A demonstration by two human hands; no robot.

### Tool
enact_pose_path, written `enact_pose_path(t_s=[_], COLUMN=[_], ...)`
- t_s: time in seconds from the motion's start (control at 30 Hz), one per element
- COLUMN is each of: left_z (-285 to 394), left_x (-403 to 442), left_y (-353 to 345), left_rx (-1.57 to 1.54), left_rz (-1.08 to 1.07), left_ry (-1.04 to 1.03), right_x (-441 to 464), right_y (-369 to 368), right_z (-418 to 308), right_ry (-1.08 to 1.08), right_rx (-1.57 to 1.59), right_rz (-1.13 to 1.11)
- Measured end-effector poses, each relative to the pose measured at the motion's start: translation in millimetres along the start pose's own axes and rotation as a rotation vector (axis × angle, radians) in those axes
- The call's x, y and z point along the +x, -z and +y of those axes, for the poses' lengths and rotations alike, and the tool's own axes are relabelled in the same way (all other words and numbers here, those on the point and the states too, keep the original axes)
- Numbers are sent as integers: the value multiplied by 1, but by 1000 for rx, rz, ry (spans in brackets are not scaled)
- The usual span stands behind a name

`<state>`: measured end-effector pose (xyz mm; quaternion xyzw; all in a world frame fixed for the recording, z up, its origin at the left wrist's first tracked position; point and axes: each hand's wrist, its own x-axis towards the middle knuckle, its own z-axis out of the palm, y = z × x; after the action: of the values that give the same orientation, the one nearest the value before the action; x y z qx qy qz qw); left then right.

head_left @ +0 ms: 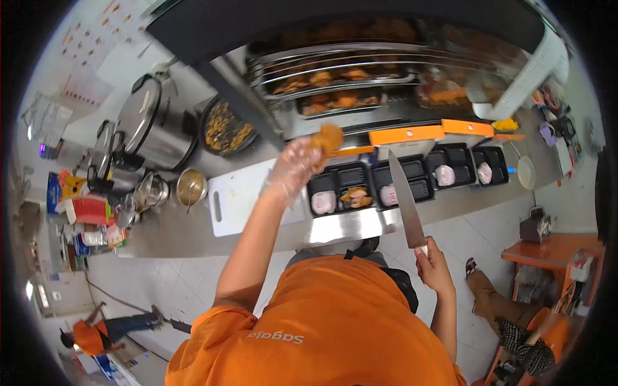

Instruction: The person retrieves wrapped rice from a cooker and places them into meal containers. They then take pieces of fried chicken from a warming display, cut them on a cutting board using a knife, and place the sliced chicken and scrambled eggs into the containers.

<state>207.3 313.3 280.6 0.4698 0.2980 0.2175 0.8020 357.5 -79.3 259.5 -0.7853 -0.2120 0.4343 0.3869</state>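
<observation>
In a clear plastic glove, my left hand (291,168) is closed around a golden-brown piece of fried chicken (329,139). It is raised above the counter, between the white cutting board (237,201) and the display case. My right hand (435,266) grips the handle of a large kitchen knife (405,198), its blade pointing up and away from me. Several black compartment trays stand in a row on the counter. The nearest black tray (339,178) holds cut chicken pieces (356,197) and a white wrapped packet (324,202).
A display case with trays of fried food (347,78) stands behind the counter. At left are a large steel pot (138,119), a black pan (225,127) and a bowl with a spoon (191,187). Two other people (90,336) are in the room, away from the counter.
</observation>
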Motion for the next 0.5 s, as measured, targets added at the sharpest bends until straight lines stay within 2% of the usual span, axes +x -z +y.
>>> enact_pose_path(t_s=[0.07, 0.1, 0.17, 0.23, 0.3, 0.33, 0.43, 0.5], left_z=[-39, -56, -79, -82, -120, -135, -83, -93], left_x=[-27, -38, -59, -81, -84, -87, -106, -107], left_y=[76, 120, 192, 237, 295, 316, 294, 302], left_rx=[226, 241, 399, 533, 690, 771, 1162, 1215], left_rz=[122, 67, 181, 215, 220, 221, 415, 463], left_ry=[83, 93, 290, 436, 310, 249, 265, 14], right_x=[4, 9, 26, 47, 79, 92, 135, 145], right_y=[-37, -59, -115, -189, -258, -287, -354, -375], right_z=[-12, -25, -56, -88, -113, -131, -143, -152], right_ry=[31, 98, 238, 437, 333, 327, 375, 360], right_rx=[-76, -165, -345, -538, -672, -836, -1010, -1064], right_rz=[-53, -94, -177, -118, -238, -269, -260, -260])
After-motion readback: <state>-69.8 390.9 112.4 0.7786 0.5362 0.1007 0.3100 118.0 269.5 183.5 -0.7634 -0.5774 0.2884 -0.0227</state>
